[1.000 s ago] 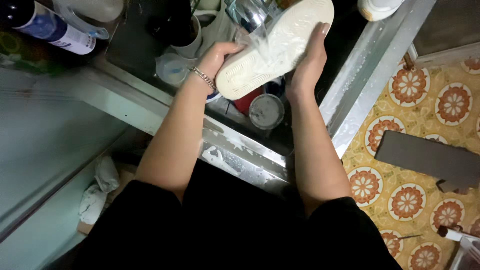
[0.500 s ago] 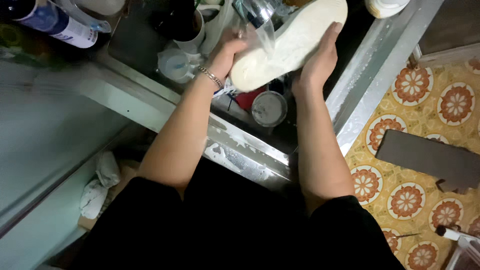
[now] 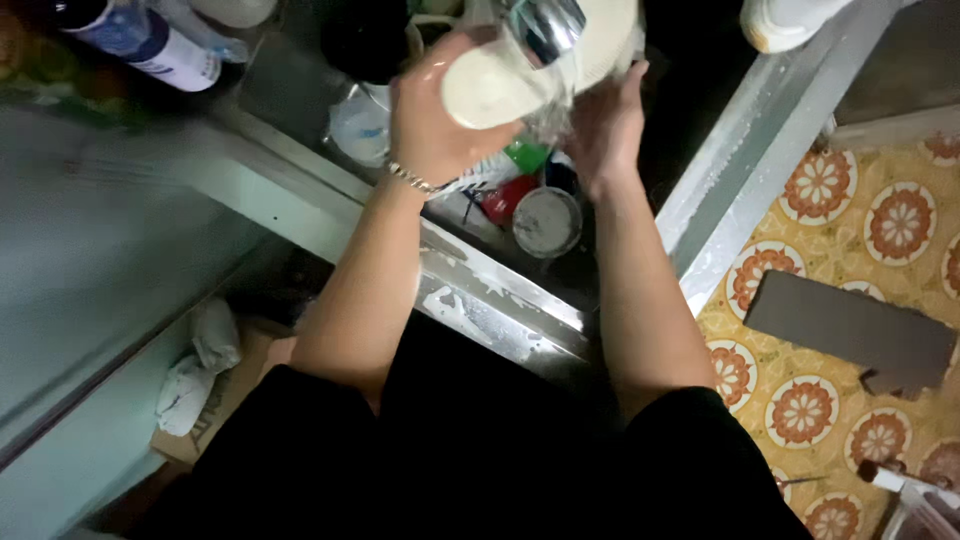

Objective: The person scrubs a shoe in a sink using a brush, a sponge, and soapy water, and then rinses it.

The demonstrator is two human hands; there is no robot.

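**Rinsing a pale shoe sole under the tap**

In the lower part of the frame there is the person's black clothing, and both bare forearms go up from it toward the top centre. At the lower left, two crumpled white cloths lie on a piece of brown cardboard. At the right, the orange and yellow patterned floor tiles carry a flat grey rectangular board.

Further up, the wet metal rim of the sink crosses the middle of the picture. Just behind it, in the dark basin, stand a small round grey lid, a red cup and a green object that I cannot identify.

At the top centre, the left hand, with a thin metal bracelet on the wrist, is closed around the rounded end of the pale cream shoe sole. The right hand supports the sole from the other side with curled fingers. The sole is above the basin, directly below the shiny metal tap, and water appears to run over it.

The step in hand seems to be rinsing. I judge that the next move calls for a firm grip with both hands, because the sole is wet and probably slippery.

At the upper left lies a blue and white bottle.
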